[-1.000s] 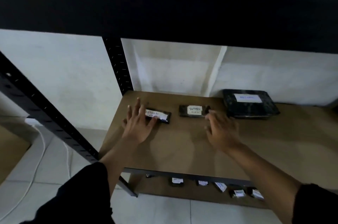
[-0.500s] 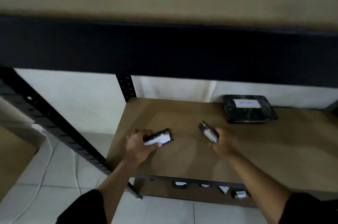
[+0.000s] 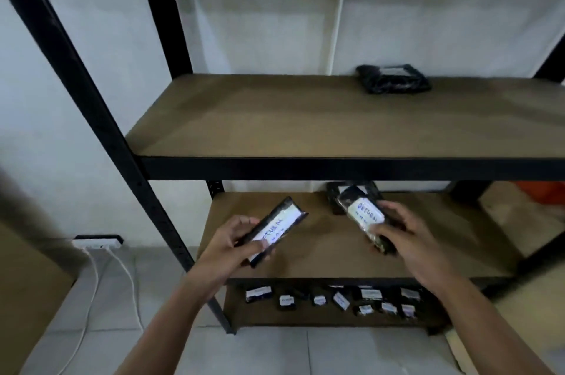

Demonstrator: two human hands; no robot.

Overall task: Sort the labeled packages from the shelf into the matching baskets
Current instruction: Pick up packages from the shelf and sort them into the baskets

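Hands reach forward from bare forearms over the middle shelf board (image 3: 305,255), each lifted clear of it with a package. The left hand (image 3: 235,240) grasps a slim black package (image 3: 276,229) by its near end, thumb across the white label, the far end tilted toward 1 o'clock. The right hand (image 3: 403,237) clasps a second black package (image 3: 365,217) from the 3 o'clock side, its label reading "RETURN", its far end leaning toward 11 o'clock. Two packages are held, then. One larger black package (image 3: 394,79) lies at 1 o'clock on the upper shelf (image 3: 275,117); another (image 3: 333,194) sits partly hidden behind the right-hand one. About a dozen small labeled packages (image 3: 339,299) crowd the bottom shelf; blur prevents an exact count.
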